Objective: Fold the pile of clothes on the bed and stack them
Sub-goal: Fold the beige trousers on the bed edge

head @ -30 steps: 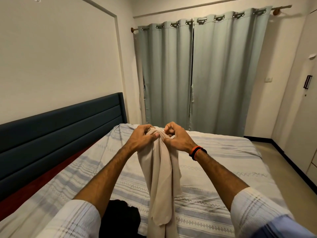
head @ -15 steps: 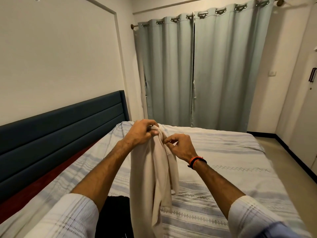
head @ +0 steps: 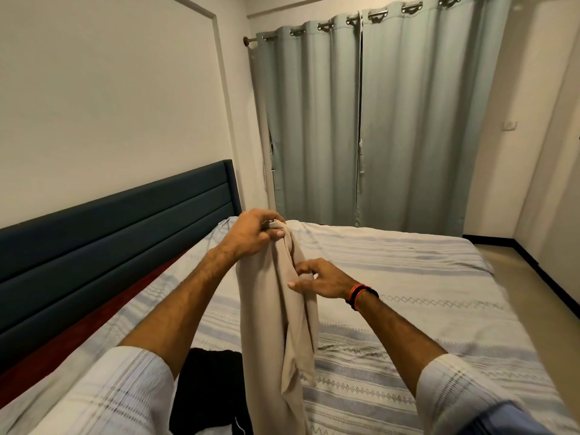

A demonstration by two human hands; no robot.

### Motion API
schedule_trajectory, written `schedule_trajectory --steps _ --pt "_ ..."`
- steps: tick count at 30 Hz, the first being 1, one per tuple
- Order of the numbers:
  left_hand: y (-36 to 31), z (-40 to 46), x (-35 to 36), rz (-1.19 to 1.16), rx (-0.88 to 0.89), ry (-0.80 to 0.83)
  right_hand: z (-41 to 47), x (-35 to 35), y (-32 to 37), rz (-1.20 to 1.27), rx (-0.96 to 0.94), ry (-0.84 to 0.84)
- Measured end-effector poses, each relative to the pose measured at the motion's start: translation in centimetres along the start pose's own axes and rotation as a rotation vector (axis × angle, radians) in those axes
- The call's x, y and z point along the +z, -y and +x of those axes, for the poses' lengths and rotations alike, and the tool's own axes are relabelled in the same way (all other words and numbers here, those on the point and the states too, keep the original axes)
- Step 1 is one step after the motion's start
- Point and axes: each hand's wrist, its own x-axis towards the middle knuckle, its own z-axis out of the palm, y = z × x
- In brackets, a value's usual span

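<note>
Black cloth (head: pixel 208 390) lies nearest, at the bed's (head: pixel 423 277) near edge, between the two forearms and just beside the hanging garment. It looks crumpled, not folded, so I judge it is waiting for its turn. I see no stack of folded clothes on the part of the bed that is in view.

Beige garment (head: pixel 276 324) hangs in the air above the striped sheet, in front of the person. Its long axis is almost vertical: the top end is bunched in the left hand, and the lower end points down and leaves the picture at the bottom, so I cannot tell if it touches the bed. It hangs in long loose folds, gathered and not spread.

Right hand (head: pixel 320 279) is lower, beside the garment's right edge. Its thumb and fingers pinch one layer of the cloth. Left hand (head: pixel 251 232) is higher and farther, and it is clenched around the top of the garment and carries its weight.

My judgement is that the task is at an early stage: this piece is only being sorted out to find its edges, and laying it flat, folding and stacking are left. Farther behind are the dark headboard (head: pixel 119 221) and the grey-green curtains (head: pixel 361 120).
</note>
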Motion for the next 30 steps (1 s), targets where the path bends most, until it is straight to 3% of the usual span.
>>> schedule_trajectory --steps 5,8,12,18,20,24,26,30 --pt "0.9 -0.2 -0.4 0.02 -0.044 -0.021 -0.1 -0.3 -0.1 -0.045 0.028 0.058" --pt "1.6 -0.2 -0.8 -0.015 -0.061 -0.029 -0.6 -0.6 0.2 0.091 -0.013 0.074" --pt "1.3 -0.1 -0.9 -0.052 -0.028 -0.01 -0.3 -0.3 0.7 0.319 0.01 -0.118" --pt "0.8 -0.1 -0.8 -0.082 -0.009 0.006 0.4 0.3 1.2 -0.029 -0.03 -0.299" --pt "1.0 -0.2 -0.9 -0.099 -0.013 -0.007 0.1 0.1 1.7 -0.133 -0.018 -0.243" --pt "1.0 -0.5 -1.0 -0.151 0.0 -0.046 -0.2 0.7 1.7 -0.258 0.089 0.135" --pt "0.9 -0.6 -1.0 -0.163 -0.007 -0.048 -0.2 1.2 1.1 -0.201 0.118 0.248" --pt "1.4 -0.9 -1.0 -0.161 -0.029 -0.064 -0.5 1.7 1.0 -0.029 0.08 0.183"
